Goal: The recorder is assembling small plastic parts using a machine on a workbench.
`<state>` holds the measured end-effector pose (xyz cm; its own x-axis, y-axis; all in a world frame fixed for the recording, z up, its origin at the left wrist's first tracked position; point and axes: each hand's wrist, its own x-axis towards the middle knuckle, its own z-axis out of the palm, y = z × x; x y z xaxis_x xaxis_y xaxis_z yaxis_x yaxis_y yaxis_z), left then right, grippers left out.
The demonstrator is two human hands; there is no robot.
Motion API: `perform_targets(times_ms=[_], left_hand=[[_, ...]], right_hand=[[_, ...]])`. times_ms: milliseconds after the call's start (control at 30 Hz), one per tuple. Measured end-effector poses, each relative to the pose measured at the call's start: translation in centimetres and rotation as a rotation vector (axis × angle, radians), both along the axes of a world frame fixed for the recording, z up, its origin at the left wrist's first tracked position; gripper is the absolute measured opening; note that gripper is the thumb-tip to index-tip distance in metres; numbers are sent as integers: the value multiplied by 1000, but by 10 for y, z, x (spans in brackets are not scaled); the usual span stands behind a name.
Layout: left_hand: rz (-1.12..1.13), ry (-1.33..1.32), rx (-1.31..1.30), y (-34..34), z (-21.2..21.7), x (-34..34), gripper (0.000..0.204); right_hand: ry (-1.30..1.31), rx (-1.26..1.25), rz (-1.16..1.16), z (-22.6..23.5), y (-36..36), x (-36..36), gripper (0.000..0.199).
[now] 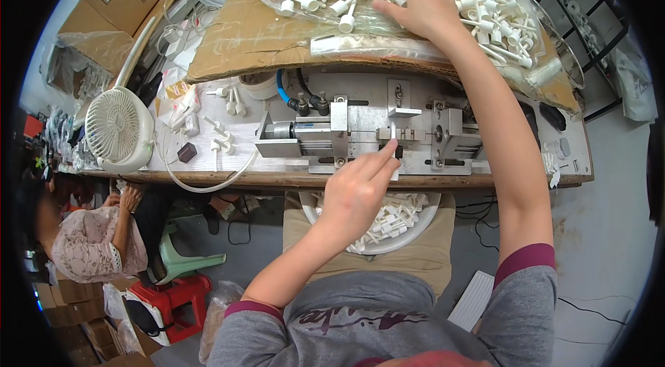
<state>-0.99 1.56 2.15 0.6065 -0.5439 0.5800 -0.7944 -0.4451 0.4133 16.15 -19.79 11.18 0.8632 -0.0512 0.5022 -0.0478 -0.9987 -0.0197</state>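
Observation:
My left hand (357,190) is at the metal clamping fixture (402,135) on the bench, its fingers pressed together on a small white plastic scoop (393,129) there. Most of that piece is hidden by the fingertips and the fixture. Reaching up and away, my right hand (424,8) rests at the near side of a large heap of white plastic scoops (485,3), each a little cup on a stem. Its thumb and fingers are apart, and no piece shows in its grip.
The heap lies in clear plastic on a cardboard sheet (242,34). An air cylinder (312,129) with hoses stands left of the fixture, then a white fan (119,128). A basin (431,213) of white pieces is below the bench edge. Another person (97,242) sits at far left.

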Motion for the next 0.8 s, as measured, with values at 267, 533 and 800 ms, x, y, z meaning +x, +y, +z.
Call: perform_targets(times_ms=[267, 533, 800], left_hand=[[31, -84, 149, -2, 3, 12, 17], [31, -64, 147, -6, -1, 11, 16], [-157, 494, -206, 4, 27, 11, 62]], right_hand=[[220, -64, 83, 9, 7, -10, 44], [161, 227, 272, 23, -22, -36, 25], [244, 1156, 461, 34, -4, -138, 20]])
